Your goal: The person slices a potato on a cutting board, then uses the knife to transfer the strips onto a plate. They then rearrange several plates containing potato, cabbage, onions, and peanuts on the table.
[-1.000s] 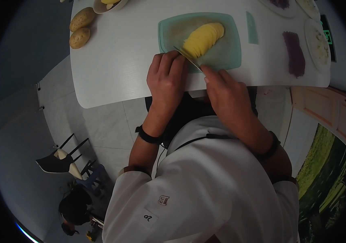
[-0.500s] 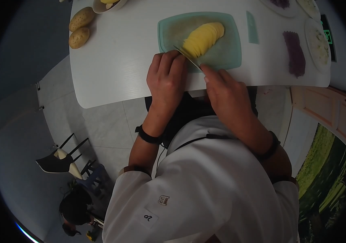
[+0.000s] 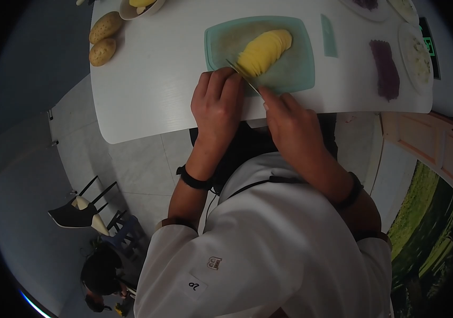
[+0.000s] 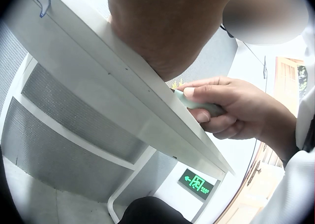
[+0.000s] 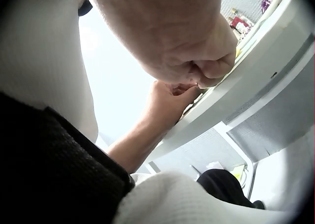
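A peeled yellow potato (image 3: 266,50), cut into thin overlapping slices, lies slantwise on the pale green cutting board (image 3: 295,74). My right hand (image 3: 295,119) grips a knife (image 3: 243,74); its light green handle shows between thumb and fingers in the left wrist view. The blade points away and to the left, at the near end of the slices. Just left of the blade, my left hand (image 3: 216,103) bends its fingers over the board's near-left corner and holds the potato's near end, which those fingers mostly hide.
Two unpeeled potatoes (image 3: 104,29) lie at the table's left edge, beside a bowl (image 3: 147,11) with food in it. To the right are a light green blade-shaped piece (image 3: 329,36), a purple strip (image 3: 384,69) and a plate of pale pieces (image 3: 416,55). The table's near edge runs under my wrists.
My right hand and the knife have shifted slightly to the left. The left hand and the slices look almost the same, and the whole view has moved a little.
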{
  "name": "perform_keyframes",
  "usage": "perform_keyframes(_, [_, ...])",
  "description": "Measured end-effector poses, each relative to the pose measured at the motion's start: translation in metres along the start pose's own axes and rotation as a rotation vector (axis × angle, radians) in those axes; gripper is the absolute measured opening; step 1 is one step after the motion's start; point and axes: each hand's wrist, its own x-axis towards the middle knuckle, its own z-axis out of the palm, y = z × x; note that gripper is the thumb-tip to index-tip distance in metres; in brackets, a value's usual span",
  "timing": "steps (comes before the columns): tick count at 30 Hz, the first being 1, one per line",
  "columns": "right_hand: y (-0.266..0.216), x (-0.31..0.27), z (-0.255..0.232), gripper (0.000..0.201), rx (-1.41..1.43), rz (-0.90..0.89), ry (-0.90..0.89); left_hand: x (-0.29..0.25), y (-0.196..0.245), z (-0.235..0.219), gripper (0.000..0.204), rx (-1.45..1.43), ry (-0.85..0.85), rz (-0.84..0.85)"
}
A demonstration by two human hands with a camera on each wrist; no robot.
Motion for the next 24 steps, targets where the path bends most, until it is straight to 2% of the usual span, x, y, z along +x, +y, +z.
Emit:
perform_keyframes(8, [-0.007,0.008,-0.001,0.031,-0.092,0.021,-0.053,0.000,-0.001,0.001,0.023,0.000,-0.005,0.003])
perform_keyframes(11, [-0.006,0.009,0.000,0.029,-0.038,0.049,-0.054,0.001,-0.001,0.000,0.022,0.009,-0.002,-0.006])
perform_keyframes(14, [-0.003,0.009,-0.001,0.027,0.129,0.088,-0.012,0.001,-0.001,0.000,0.021,0.010,0.011,-0.001])
perform_keyframes(16, [-0.005,0.010,-0.003,0.028,0.313,0.191,-0.028,0.001,-0.002,0.001,0.020,0.016,0.013,-0.002])
perform_keyframes(24, [-0.006,0.007,-0.006,0.030,0.098,0.153,-0.089,0.001,-0.002,0.001,0.027,0.022,0.035,0.006])
